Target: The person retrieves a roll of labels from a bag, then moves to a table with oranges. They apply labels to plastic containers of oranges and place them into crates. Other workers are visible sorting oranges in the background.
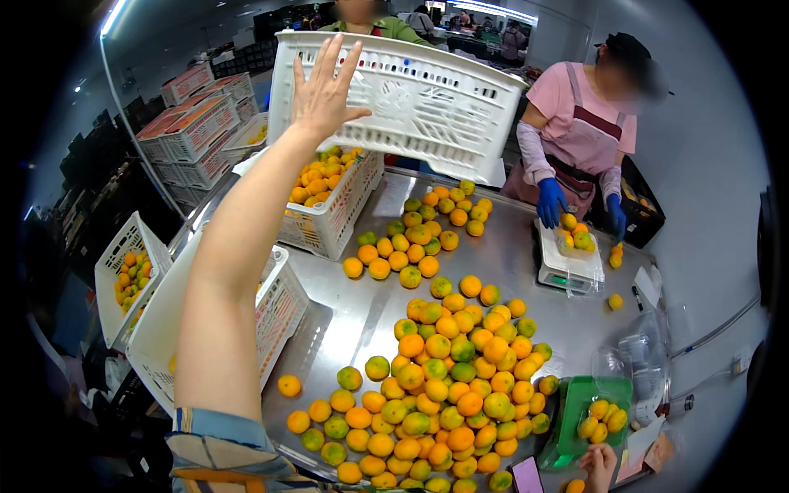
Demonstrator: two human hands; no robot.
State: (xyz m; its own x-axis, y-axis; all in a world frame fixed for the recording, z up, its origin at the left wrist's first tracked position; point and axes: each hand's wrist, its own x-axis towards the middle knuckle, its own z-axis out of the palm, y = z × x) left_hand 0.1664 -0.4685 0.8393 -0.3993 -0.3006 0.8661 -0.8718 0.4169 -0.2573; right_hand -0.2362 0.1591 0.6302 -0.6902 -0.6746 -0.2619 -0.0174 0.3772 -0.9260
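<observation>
My left hand [327,92] is raised at arm's length, fingers spread, in front of a white plastic crate [431,111]. Whether the palm touches the crate I cannot tell. The crate is lifted and tilted above the metal table, a person in green behind it. At the lower right, my right hand [599,466] has its fingers curled beside a green scale [573,400]; whether it holds anything is unclear. Several mandarins in a clear plastic container [603,422] sit on that scale. Between my arms spreads a large pile of mandarins [456,382].
Across the metal table [336,320], a co-worker in blue gloves [550,202] handles fruit at a white scale [570,265]. Crates of mandarins [327,225] line the left side. A phone [527,476] lies at the near edge; clear containers [641,351] are stacked on the right.
</observation>
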